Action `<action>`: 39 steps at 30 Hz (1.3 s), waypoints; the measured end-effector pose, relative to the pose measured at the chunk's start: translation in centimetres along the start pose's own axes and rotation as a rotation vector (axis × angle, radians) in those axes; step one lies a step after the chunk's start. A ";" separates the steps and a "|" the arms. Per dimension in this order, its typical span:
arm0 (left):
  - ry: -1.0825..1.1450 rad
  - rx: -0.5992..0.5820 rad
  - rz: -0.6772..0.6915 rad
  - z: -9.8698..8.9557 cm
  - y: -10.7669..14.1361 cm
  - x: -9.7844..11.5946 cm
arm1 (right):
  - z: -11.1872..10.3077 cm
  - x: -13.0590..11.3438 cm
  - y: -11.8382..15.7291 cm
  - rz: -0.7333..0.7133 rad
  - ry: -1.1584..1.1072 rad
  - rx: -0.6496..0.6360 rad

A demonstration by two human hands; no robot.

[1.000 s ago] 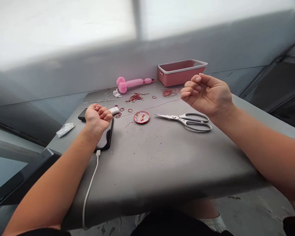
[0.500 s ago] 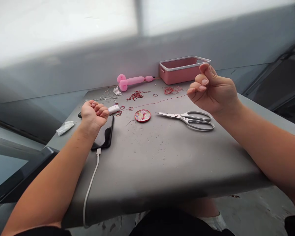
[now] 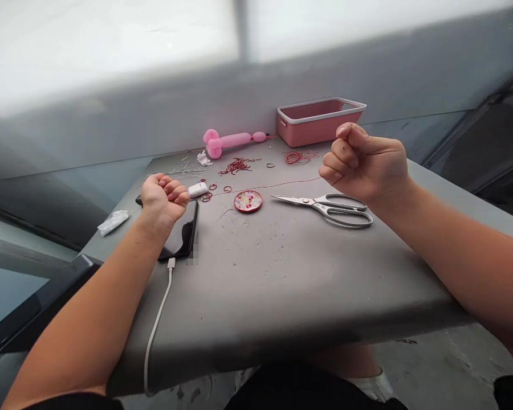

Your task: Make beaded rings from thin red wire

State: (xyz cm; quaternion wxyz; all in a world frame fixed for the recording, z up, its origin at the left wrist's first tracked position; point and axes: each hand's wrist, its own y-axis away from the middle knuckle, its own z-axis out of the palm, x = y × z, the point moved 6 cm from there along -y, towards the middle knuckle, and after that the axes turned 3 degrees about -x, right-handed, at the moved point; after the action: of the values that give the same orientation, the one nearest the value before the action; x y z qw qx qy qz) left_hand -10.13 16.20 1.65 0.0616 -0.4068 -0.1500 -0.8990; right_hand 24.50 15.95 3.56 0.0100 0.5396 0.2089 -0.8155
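Observation:
My right hand [image 3: 361, 162] is raised over the right side of the table, fingers curled and thumb pressed to the index finger. From its lower fingers a thin red thread [image 3: 282, 184] runs left across the table, sagging slightly. Below it lie silver scissors [image 3: 320, 206], blades a little apart. My left hand [image 3: 165, 196] stays curled above a black phone [image 3: 183, 230]; anything inside its fingers is hidden. Near it are a white case [image 3: 198, 189] and several small red rings [image 3: 227, 189], where the thread's left end gets lost. A round red-rimmed dish [image 3: 248, 201] holds small pale and red beads.
At the back stand a pink basket [image 3: 312, 134] and a pink twisted balloon [image 3: 235, 140]. Red cut pieces [image 3: 238, 165], a red thread tangle [image 3: 299, 156], thin wires [image 3: 179, 172] and crumpled tissue [image 3: 113, 222] lie about. A white cable [image 3: 157, 324] hangs over the front edge.
My right hand has dropped slightly and turned, its fingers curling in more. The thread has gone from nearly straight to sagging. My left hand has not moved.

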 end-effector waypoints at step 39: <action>-0.969 -0.825 0.486 7.2 14.3 -7.8 | 11.2 -1.9 9.2 -0.860 0.890 -0.339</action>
State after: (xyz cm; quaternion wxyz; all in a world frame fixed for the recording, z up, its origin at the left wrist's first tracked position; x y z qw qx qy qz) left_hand 3.48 4.92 3.45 0.0274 -0.7759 0.2903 -0.5594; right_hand 17.70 3.18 5.86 -0.3203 0.6855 0.5170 -0.4002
